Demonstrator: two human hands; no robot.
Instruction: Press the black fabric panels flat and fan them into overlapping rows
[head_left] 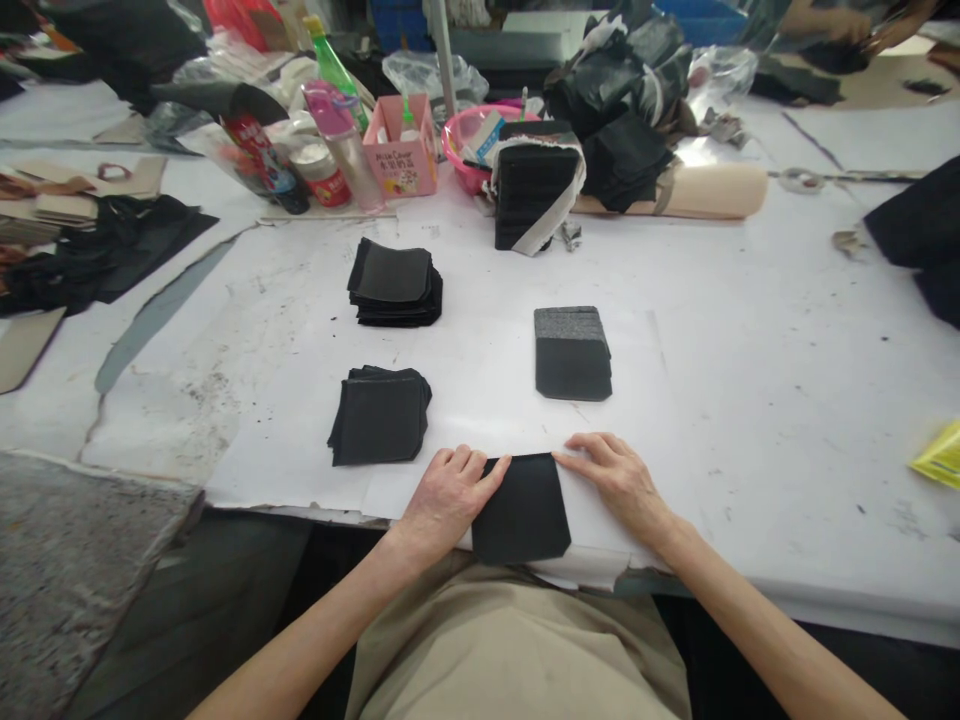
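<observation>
A single black fabric piece (525, 510) lies flat at the near edge of the white table (750, 330). My left hand (446, 495) rests on its left edge, fingers stretched flat. Flat too, my right hand (619, 480) touches the piece's upper right corner with its fingertips. Neither hand grips anything. Just beyond my left hand sits a stack of black pieces (379, 415), and another black stack (396, 283) lies farther back. A grey-topped stack (572, 352) stands beyond my right hand.
At the back stand a tied bundle of black pieces (534, 185), a pink box (397, 150), a pink basket (472, 140), bottles and cans (330, 150), and a beige roll (705, 190). Black cloth (105, 250) lies left; a yellow packet (941, 455) right.
</observation>
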